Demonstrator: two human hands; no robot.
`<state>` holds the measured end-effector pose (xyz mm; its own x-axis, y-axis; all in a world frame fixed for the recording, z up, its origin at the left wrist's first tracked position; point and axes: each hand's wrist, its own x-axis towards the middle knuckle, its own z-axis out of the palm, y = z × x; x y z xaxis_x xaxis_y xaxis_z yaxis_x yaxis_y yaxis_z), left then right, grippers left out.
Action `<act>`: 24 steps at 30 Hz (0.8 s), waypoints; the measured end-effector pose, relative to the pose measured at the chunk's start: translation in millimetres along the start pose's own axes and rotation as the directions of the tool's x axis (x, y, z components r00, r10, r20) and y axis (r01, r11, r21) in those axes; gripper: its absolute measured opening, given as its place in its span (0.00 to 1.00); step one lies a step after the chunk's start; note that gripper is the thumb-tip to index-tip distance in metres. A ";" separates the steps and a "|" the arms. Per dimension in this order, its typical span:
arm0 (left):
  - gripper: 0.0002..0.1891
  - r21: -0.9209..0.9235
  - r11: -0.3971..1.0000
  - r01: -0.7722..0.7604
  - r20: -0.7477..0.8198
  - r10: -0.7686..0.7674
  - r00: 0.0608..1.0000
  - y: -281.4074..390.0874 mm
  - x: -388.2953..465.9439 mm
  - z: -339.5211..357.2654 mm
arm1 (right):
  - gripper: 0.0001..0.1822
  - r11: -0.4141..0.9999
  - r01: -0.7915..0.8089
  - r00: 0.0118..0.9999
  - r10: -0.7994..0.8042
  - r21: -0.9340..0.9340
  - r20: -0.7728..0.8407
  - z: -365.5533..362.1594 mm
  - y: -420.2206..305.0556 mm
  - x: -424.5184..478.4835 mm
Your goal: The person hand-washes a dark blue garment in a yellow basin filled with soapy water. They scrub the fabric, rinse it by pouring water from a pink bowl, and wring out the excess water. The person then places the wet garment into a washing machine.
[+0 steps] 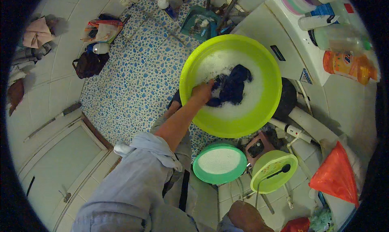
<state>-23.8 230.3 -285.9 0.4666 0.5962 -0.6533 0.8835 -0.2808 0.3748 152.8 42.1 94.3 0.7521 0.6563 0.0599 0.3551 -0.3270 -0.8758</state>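
A large yellow-green plastic basin (pixel 270 101) stands before me, holding white suds. Dark navy cloth (pixel 235 86) lies wet and bunched among the foam. My left hand (pixel 203 92) reaches over the basin's near-left side, its curled fingers gripping the left edge of this cloth; foam and fabric partly hide the fingertips. At the bottom of the picture, my right hand (pixel 247 216) is bent below a light green bowl (pixel 258 188), apart from the big basin. Its fingers are not clearly seen. A black-headed ladle (pixel 285 168) rests in that bowl.
Below the big basin is a green basin (pixel 219 180) with white suds. A teal dustpan (pixel 190 23) with litter sits beyond it. Bottles, including an orange one (pixel 343 64), line the white appliance top (pixel 322 77). A red plastic bag (pixel 335 174) hangs right. The floor (pixel 136 71) is blue-patterned tile.
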 end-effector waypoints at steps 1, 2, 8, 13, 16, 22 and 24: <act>0.25 0.018 1.000 0.014 0.008 -0.014 1.000 0.7 -0.4 -0.5 | 0.13 1.000 0.004 1.000 -0.004 0.004 0.000 -1.3 -1.1 1.3; 0.26 0.000 1.000 0.003 0.000 -0.003 1.000 1.0 -2.0 -1.6 | 0.13 1.000 0.005 1.000 -0.005 0.007 -0.002 -0.5 -1.4 1.3; 0.26 -0.030 1.000 0.008 0.045 -0.007 0.999 7.4 -10.4 -13.3 | 0.13 1.000 0.007 1.000 -0.007 0.025 -0.005 -6.3 -2.9 1.0; 0.29 -0.046 0.999 0.003 0.026 -0.002 1.000 8.4 -12.4 -13.7 | 0.14 0.998 0.015 1.000 -0.014 0.055 -0.022 -9.4 -5.7 1.3; 0.31 -0.094 0.995 0.035 0.031 -0.032 0.999 12.8 -16.2 -15.6 | 0.14 0.995 0.013 0.999 -0.009 0.095 -0.041 -11.1 -10.5 1.4; 0.44 -0.671 0.740 -0.049 -0.051 0.021 0.999 -23.3 -30.5 -19.6 | 0.15 0.873 -0.165 0.973 0.221 0.459 -0.071 47.8 -2.4 0.9; 0.41 -0.806 0.565 0.176 0.197 -0.023 0.980 5.2 -56.5 -73.8 | 0.15 0.810 -0.407 0.907 0.414 0.423 0.080 97.0 53.2 -11.2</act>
<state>-48.5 250.7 -198.5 0.4445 0.4427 -0.7788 0.5487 0.5526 0.6273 109.4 83.3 0.6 0.7845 0.5143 -0.3465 -0.2534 -0.2442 -0.9360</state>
